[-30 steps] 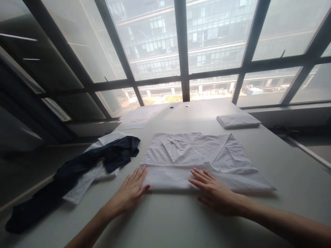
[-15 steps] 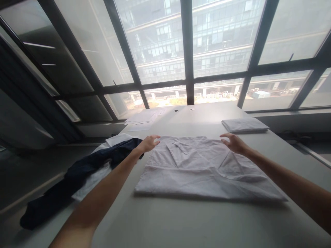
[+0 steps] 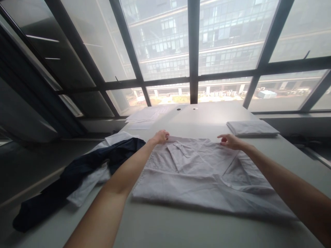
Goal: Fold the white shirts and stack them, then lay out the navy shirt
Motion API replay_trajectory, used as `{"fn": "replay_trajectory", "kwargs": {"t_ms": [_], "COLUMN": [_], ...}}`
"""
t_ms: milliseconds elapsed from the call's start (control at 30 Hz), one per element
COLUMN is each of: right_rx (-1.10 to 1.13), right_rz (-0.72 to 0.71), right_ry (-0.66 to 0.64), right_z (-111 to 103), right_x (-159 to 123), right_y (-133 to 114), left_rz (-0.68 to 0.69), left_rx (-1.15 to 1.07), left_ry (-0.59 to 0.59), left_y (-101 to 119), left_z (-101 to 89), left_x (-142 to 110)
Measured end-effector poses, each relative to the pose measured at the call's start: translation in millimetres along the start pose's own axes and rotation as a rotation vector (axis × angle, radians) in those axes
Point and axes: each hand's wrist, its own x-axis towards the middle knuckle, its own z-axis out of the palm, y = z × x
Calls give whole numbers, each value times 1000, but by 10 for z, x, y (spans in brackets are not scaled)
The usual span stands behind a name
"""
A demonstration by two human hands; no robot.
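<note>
A partly folded white garment [image 3: 181,187] lies on the table before me, its near part turned over in a wide band and its upper face creased. At its far left corner my left hand [image 3: 161,136] is closed, the fingertips pinching the cloth edge. Toward the far right, my right hand [image 3: 230,141] hovers at or just over the garment's edge. Its index finger is stretched out and the other fingers are loosely bent; no cloth shows clearly between them.
A folded white cloth stack [image 3: 253,127] sits at the table's right edge. Dark navy and white clothes [image 3: 85,168] lie heaped along the left edge. Paper sheets [image 3: 144,115] rest at the back left. Windows [image 3: 165,41] rise behind the white table [image 3: 207,117].
My left hand has moved right onto the garment's far corner and closed on its edge. The right hand's fingers have drawn closer together near the far edge. The view has shifted slightly.
</note>
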Motion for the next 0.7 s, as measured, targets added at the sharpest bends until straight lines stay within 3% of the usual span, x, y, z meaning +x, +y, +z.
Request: {"fn": "replay_trajectory", "kwargs": {"t_ms": [200,433,600,700], "right_rx": [19,71,-10,-108], "right_rz": [-23,-171,-250,-281], "right_ry": [-12,93,120,138], "right_z": [-162,-235,-222,-165], "right_x": [-50,-420,-777,-976], "right_y": [-82,-212,-432,-571], "left_rz": [72,174,268,329], "left_rx": [-79,-179,-248,-247], "left_ry": [153,319,417,410], "left_y": [16,96,209,254], "left_z": [-240,-492,-478,-382], "left_x": [-139,-662,-1179,-1498]}}
